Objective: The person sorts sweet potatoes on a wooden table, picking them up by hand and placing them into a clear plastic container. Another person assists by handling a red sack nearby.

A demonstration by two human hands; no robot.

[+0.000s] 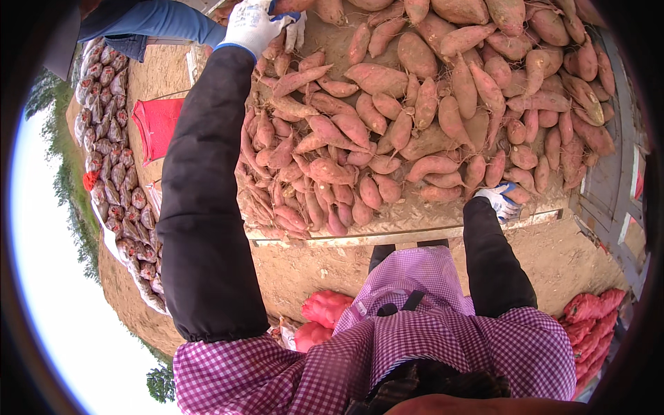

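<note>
My left hand [254, 27], in a white work glove with blue coating, reaches to the far left part of a spread of sweet potatoes [376, 80]. It is against a sweet potato [292, 5] at the picture's top edge; its grip there is partly hidden. Low on the right, my right hand [499, 202], gloved alike, is closed around a small sweet potato [517, 194] near the front edge of the truck bed [415, 218]. Small, thin roots lie massed on the left, larger ones at the back and right.
Another person's denim-clad leg [161, 23] shows at upper left. Filled bags [111, 150] stand in a long row beyond a red sack [157, 124]. Red net bags [327, 308] sit near my feet, others [591, 332] at lower right. A metal side panel [604, 181] bounds the bed.
</note>
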